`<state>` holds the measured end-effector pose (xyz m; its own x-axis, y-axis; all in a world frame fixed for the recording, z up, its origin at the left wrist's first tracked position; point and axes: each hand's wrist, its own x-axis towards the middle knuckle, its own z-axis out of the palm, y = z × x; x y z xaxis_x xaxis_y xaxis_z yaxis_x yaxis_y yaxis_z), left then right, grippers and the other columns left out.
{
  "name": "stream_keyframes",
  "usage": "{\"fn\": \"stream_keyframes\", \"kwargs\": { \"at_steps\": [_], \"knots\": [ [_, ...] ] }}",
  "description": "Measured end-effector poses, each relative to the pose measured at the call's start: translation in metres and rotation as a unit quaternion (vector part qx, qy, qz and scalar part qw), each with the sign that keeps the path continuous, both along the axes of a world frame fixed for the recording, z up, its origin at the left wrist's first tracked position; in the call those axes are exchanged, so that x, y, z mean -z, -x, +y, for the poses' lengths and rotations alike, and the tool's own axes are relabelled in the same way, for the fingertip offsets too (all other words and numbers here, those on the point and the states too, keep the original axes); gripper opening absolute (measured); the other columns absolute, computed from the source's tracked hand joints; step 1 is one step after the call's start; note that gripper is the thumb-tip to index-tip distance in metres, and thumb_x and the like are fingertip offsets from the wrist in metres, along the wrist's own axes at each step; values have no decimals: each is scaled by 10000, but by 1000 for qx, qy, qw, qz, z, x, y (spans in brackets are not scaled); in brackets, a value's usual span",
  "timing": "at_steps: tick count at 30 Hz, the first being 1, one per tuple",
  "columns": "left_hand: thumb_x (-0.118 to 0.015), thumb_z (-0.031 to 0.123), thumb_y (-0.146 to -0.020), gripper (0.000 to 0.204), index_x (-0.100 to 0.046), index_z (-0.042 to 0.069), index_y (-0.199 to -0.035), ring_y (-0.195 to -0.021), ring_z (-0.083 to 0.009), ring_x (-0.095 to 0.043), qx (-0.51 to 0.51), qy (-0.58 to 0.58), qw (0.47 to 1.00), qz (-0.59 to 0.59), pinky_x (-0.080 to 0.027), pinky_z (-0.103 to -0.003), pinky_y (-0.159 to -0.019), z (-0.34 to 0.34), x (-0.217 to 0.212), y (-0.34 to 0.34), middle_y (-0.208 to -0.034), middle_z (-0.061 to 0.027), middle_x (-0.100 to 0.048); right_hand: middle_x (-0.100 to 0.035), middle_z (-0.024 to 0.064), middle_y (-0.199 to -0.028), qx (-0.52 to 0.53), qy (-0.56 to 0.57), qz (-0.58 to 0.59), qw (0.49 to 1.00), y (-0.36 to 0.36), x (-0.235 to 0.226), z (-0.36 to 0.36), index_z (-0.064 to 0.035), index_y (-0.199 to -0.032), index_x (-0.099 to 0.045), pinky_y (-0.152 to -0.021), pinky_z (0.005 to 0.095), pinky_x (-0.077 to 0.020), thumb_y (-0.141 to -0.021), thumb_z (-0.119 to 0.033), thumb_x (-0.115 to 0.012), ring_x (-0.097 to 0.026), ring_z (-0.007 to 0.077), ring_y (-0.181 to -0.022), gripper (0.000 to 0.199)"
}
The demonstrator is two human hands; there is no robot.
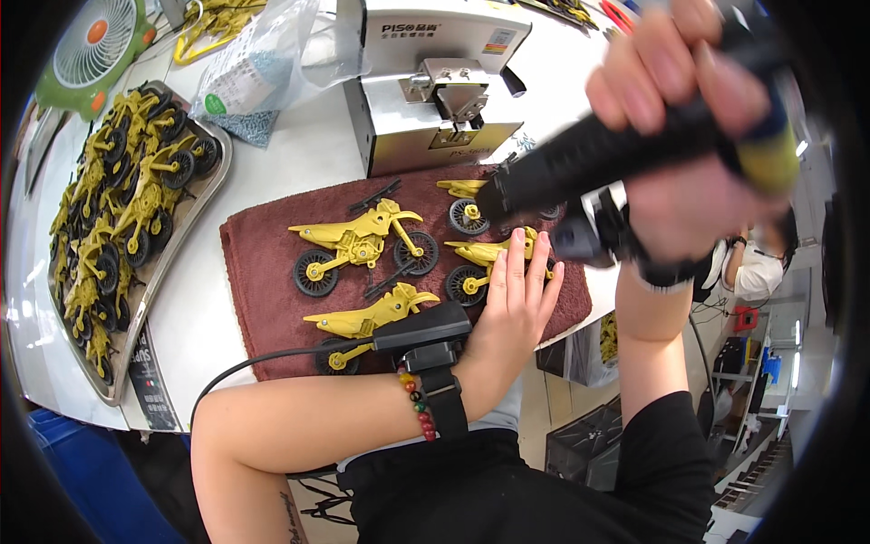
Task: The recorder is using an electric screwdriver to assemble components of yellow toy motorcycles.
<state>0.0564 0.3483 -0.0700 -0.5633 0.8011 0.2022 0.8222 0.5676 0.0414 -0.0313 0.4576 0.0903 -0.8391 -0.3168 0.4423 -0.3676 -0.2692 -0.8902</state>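
Observation:
My left hand (517, 304) lies flat with fingers stretched out over a yellow toy motorcycle (487, 251) at the right of the brown towel, pressing on its body. Up at the right, my right hand (666, 118) is wrapped around a thick black electric screwdriver (580, 154), slightly blurred. Its front end points left and hides part of another yellow toy motorcycle (460, 189) behind. Two further toys rest left of my hand: a motorcycle with black handlebars (353, 240) and a motorcycle (367, 317) partly covered by the black device on my left wrist.
The brown towel (258, 272) lies on a white table. Behind it stands a metal screw feeder (444, 100). At the left is a metal tray (136, 317) heaped with toy motorcycles, near a bag of small screws (245, 91) and a green fan (95, 50). A person (757, 267) is at the far right.

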Motion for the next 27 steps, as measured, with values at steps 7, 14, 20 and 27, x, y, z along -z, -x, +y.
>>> {"fn": "stream_keyframes", "kwargs": {
  "at_steps": [7,14,20,27],
  "knots": [
    [-456,273,-888,584,-387,5,-1402,-1333,-419,-371,-26,99,994,38,-304,-457,-1102,-1,-12,-7,-1474,-215,-351,-503,17,-757,30,-29,-6,999,-49,17,-3,-112,-927,-402,-617,300,-432,-789,-132,-689,-516,147,-621,319],
    [-471,278,-863,651,-347,8,-1442,-1355,-426,-336,-22,94,994,48,-271,-460,-1116,-3,-20,-9,-1486,-206,-338,-514,24,-735,67,8,-25,997,-55,31,-10,-101,-916,-425,-595,305,-438,-771,-117,-718,-512,156,-597,327],
    [-462,273,-874,629,-359,17,-1439,-1354,-437,-329,-6,87,996,15,-272,-481,-1112,1,-19,-7,-1487,-223,-327,-564,48,-751,9,-6,-5,1000,-54,33,-8,-92,-915,-467,-606,318,-466,-746,-82,-752,-560,181,-622,331],
    [-449,266,-889,599,-376,30,-1434,-1353,-452,-321,6,85,996,-28,-272,-510,-1107,1,-12,-6,-1487,-246,-312,-567,41,-727,21,-50,8,998,-55,34,-16,-87,-906,-473,-566,308,-479,-747,-82,-765,-563,177,-594,333]
  ]
}}
